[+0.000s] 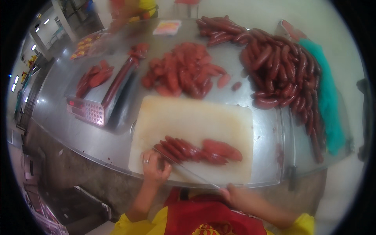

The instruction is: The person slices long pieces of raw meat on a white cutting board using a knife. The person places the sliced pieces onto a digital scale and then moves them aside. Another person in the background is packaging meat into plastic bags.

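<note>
On the cream cutting board (192, 113) lies a dark red sausage (176, 149) cut into slanted slices, with more fanned slices (221, 150) to its right. My left hand (154, 166), a ring on one finger, is curled closed at the sausage's left end; its fingers cover the part they grip. My right hand (241, 197) is wrapped around the handle of a long knife (196, 174). The blade slants up and left over the board's front, its tip side close to my left fingers and touching or nearly touching the sausage's left end.
Behind the board is a pile of cut sausage pieces (182, 70). Whole sausages (278, 68) heap at the right beside green plastic (327, 105). Slices (94, 76) sit on a scale (86, 111), next to a long wrapped sausage (119, 80). Across the steel table (70, 129) stands another person (135, 9).
</note>
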`<state>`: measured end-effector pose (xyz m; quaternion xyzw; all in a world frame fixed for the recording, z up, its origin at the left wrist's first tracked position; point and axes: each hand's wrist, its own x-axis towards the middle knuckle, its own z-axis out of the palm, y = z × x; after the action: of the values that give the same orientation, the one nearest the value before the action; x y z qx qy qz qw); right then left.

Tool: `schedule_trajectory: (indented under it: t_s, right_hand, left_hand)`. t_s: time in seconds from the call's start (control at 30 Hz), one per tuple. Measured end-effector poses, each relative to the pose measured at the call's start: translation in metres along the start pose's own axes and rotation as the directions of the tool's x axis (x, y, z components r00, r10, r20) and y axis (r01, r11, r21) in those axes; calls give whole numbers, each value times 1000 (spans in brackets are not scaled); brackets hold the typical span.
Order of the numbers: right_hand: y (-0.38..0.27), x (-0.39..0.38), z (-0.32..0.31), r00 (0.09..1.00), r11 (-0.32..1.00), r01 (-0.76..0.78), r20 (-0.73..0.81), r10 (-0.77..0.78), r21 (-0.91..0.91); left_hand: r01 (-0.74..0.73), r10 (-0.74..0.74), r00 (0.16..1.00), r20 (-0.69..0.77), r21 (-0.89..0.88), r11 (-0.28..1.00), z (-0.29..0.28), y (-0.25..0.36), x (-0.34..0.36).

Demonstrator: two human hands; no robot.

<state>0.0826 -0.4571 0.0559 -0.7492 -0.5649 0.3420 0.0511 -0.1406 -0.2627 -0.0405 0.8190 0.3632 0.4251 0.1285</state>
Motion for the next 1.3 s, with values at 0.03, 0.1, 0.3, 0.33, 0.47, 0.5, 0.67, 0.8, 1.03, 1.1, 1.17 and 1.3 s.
schedule_trajectory:
  t_s: [0.03, 0.1, 0.3, 0.33, 0.47, 0.5, 0.67, 0.8, 1.03, 1.1, 1.17, 1.3]
  right_hand:
    - [-4, 15, 8, 998, 999, 45, -38, -45, 8]
    - [-15, 50, 25, 984, 990, 137, -115, -134, 22]
    - [-38, 101, 37, 994, 979, 102, -53, -94, 175]
    - [-29, 95, 32, 997, 979, 67, 34, -75, 192]
    - [49, 45, 8, 964, 966, -74, 266, 6, 249]
    - [72, 26, 6, 966, 955, -74, 259, -4, 288]
    - [164, -56, 10, 923, 688, -354, 355, 149, 633]
    - [188, -81, 19, 861, 316, -493, 401, 315, 811]
    - [175, -76, 26, 849, 365, -522, 509, 142, 771]
    - [165, -74, 25, 846, 365, -526, 518, 127, 768]
    - [153, -67, 25, 856, 348, -508, 506, 103, 788]
    - [126, -50, 19, 896, 392, -436, 431, 104, 810]
  left_hand:
    - [14, -14, 1000, -14, -4, 1000, 0, 0, -1]
    - [3, -2, 1000, -18, 24, 1000, 1, 1, -2]
    - [45, -42, 998, -46, 70, 997, 7, 10, -10]
    - [81, -77, 995, -62, 54, 995, 9, 11, -11]
    - [289, -295, 939, -178, -57, 955, 23, 12, -11]
    - [315, -324, 929, -177, -74, 946, 27, 10, -7]
    - [355, -360, 931, -55, -84, 931, 60, 16, 14]
    - [278, -267, 961, 78, -267, 923, 94, 38, 35]
    - [313, -302, 950, 83, -234, 920, 116, 83, 47]
    - [360, -365, 931, -19, -120, 925, 106, 102, 30]
    - [302, -300, 952, 56, -44, 952, 103, 125, 5]
    - [315, -306, 948, 83, -123, 941, 118, 134, -6]
